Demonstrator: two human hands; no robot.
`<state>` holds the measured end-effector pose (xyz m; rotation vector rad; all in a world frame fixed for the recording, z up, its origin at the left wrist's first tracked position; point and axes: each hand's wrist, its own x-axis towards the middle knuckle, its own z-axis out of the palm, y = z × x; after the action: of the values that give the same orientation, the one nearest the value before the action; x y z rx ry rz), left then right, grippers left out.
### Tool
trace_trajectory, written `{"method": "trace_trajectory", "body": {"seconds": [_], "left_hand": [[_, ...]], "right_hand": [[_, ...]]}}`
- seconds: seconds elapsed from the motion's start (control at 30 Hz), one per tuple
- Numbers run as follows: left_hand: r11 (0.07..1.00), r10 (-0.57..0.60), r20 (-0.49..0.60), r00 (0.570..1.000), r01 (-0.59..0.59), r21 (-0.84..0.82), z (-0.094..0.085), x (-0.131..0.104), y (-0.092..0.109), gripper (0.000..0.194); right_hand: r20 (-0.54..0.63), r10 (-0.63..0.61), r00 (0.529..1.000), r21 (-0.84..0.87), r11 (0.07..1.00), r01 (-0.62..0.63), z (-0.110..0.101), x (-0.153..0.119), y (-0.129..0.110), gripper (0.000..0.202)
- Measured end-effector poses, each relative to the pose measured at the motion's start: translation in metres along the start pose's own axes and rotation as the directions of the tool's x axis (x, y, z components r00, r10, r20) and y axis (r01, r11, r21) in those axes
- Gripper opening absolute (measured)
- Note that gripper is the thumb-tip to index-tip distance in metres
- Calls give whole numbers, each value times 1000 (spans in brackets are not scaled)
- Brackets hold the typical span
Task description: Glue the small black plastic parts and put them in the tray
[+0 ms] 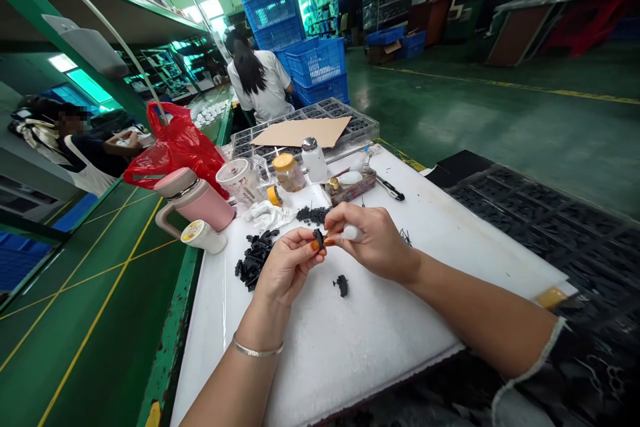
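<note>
My left hand (290,265) pinches a small black plastic part (319,238) between thumb and fingers. Closed around a small white bottle (353,233), my right hand (377,240) brings its fingertips right up beside that part. Whether the bottle's tip touches the part is hidden by the fingers. A similar black part (341,285) lies alone on the white work board (370,340) below my hands. Left of my left hand is a pile of black parts (254,257). Beyond the hands sits a heap of tiny black pieces (313,215).
A pink tumbler (203,200), a white tub (204,237), a clear mug (240,180), a yellow-lidded jar (288,172) and a white bottle (313,161) line the back. A small tray (355,187) and a cutter knife (391,189) lie right of them. Two other people work farther off.
</note>
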<state>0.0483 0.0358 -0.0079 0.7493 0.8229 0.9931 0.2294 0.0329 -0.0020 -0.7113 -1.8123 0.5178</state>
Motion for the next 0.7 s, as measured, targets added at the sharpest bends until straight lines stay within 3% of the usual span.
{"method": "trace_trajectory", "body": {"seconds": [0.1,0.3,0.53,0.6,0.7], "left_hand": [[1000,1,3,1000,-1,17,0,-1,0,34],[988,121,-48,991,-116,106,4,-3,-1,29],[987,98,-10,995,-96,126,1,-3,2,30],[984,111,-30,993,-105,143,1,-3,3,30],[976,142,-73,987,-128,179,-1,-3,4,29]], "right_hand": [[-8,26,1000,-2,1000,-26,1,0,1,11],[-11,67,998,-43,997,-67,2,1,3,8],[30,165,986,-22,986,-164,0,4,8,9],[12,218,976,-19,976,-218,-5,5,11,15],[29,362,932,129,923,-363,-13,7,16,29]]}}
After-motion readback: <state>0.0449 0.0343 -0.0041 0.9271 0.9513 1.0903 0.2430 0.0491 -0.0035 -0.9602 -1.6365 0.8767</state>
